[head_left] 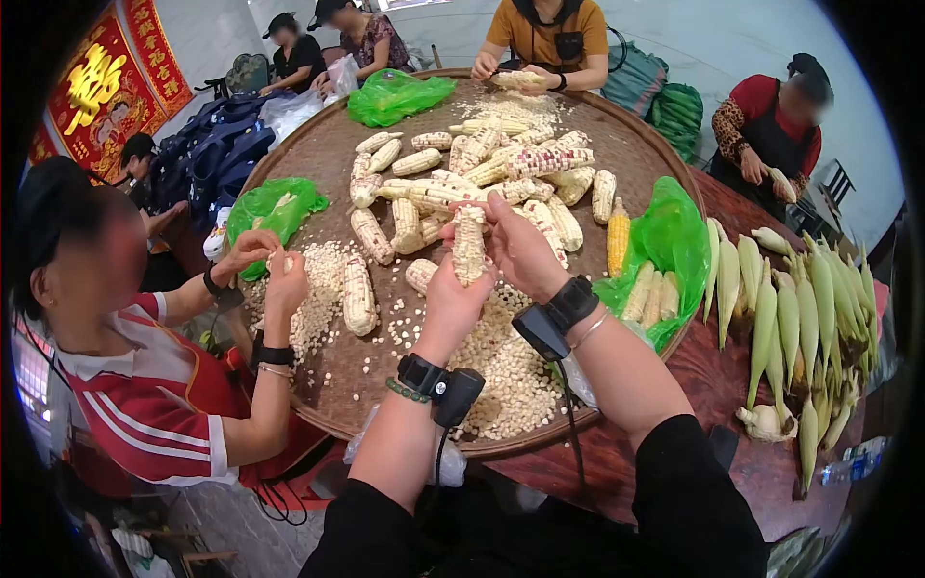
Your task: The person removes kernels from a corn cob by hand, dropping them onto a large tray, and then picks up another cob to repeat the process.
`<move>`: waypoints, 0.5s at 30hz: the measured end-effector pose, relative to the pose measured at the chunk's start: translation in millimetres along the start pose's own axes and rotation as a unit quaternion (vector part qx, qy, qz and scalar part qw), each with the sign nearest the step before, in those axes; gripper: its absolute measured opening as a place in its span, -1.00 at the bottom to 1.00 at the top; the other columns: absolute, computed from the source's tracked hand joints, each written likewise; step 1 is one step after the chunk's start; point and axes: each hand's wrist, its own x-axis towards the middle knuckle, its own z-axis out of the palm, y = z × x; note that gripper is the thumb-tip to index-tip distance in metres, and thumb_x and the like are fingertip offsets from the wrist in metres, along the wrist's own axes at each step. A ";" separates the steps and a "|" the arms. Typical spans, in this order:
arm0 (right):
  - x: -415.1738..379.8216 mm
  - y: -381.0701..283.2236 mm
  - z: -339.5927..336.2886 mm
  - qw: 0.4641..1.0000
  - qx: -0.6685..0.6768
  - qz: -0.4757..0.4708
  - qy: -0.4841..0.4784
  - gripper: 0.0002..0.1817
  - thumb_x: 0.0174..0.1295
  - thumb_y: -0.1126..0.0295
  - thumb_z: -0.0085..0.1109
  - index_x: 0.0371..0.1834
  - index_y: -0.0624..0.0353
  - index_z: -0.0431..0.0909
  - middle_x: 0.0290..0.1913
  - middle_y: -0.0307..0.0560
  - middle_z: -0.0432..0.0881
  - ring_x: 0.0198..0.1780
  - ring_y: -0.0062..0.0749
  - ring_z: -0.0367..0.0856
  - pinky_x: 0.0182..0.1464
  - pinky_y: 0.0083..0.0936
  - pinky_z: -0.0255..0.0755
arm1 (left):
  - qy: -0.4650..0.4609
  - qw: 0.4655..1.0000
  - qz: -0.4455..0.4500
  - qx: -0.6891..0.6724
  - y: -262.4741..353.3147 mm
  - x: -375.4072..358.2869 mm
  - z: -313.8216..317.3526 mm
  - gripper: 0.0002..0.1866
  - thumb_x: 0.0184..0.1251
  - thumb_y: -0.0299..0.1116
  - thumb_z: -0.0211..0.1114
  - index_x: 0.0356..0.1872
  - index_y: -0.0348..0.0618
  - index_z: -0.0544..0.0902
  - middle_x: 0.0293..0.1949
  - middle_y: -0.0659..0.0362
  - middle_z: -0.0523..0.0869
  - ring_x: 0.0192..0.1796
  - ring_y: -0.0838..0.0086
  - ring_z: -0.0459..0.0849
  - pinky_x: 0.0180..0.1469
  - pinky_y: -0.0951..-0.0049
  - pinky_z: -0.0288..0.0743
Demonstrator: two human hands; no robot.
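A pale ear of corn (469,247) stands nearly upright between my hands, above the heap of loose kernels. My left hand (453,306) is wrapped round its lower end. Against its upper right side, my right hand (523,249) presses with thumb and fingers; part of those fingers is hidden behind the ear. Loose whitish kernels (511,380) are piled on the round woven tray (405,438) under my wrists. Just beyond my hands lie several husked ears (434,193), some speckled purple-red, and one yellow ear (618,241).
Green plastic bags (673,241) lie on the tray's rim, one with several ears inside. Unhusked corn (785,318) covers the wooden table (689,405) at right. A person in red and white (173,385) works close on my left; others sit or stand around the far side.
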 end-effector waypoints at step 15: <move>-1.4 2.1 -2.1 0.983 -0.167 -0.077 -0.027 -0.57 0.42 0.30 0.08 0.27 0.26 0.38 0.00 -0.07 0.66 0.05 -0.51 0.59 0.16 -0.53 0.44 | -0.067 0.985 -0.090 -0.128 12.3 -4.4 -7.6 -0.85 0.36 -0.39 0.22 -0.14 -0.14 0.49 -0.51 0.34 0.53 -0.61 0.71 0.42 -0.64 0.66 0.26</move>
